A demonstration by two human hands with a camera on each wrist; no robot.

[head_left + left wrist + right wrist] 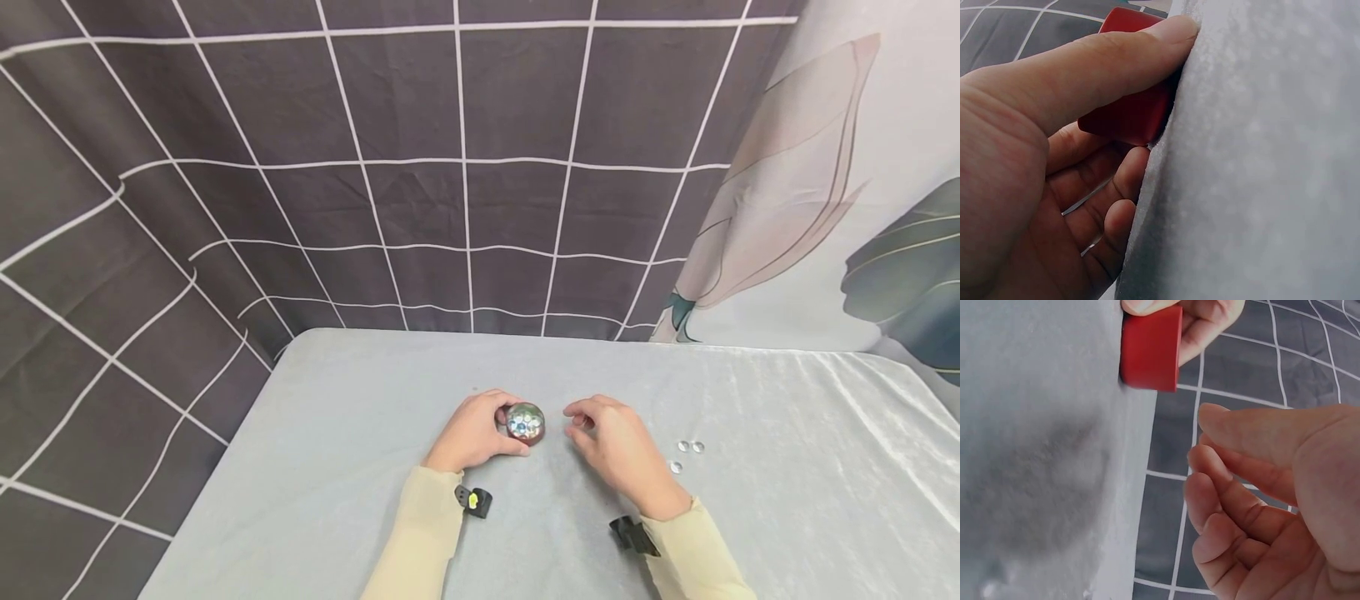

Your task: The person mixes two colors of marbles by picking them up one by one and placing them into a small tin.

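Observation:
A small round red container (pixel 526 426) stands on the cloth-covered table, with shiny clear pieces inside it. My left hand (pixel 472 432) grips it from the left side. In the left wrist view the thumb lies across the red wall (pixel 1132 115), its tip down at the cloth. Just right of the container, apart from it, hovers my right hand (pixel 617 442). Its fingers are loosely bent, and nothing shows between thumb and fingertips in the right wrist view. Three clear glass pebbles (pixel 683 446) lie on the cloth to the right of this hand.
A pale grey velvety cloth (pixel 360 392) covers the table. Behind it and to the left hangs a dark curtain (pixel 420 208) with a white grid. A pale leaf-patterned curtain (pixel 795 275) hangs at the back right.

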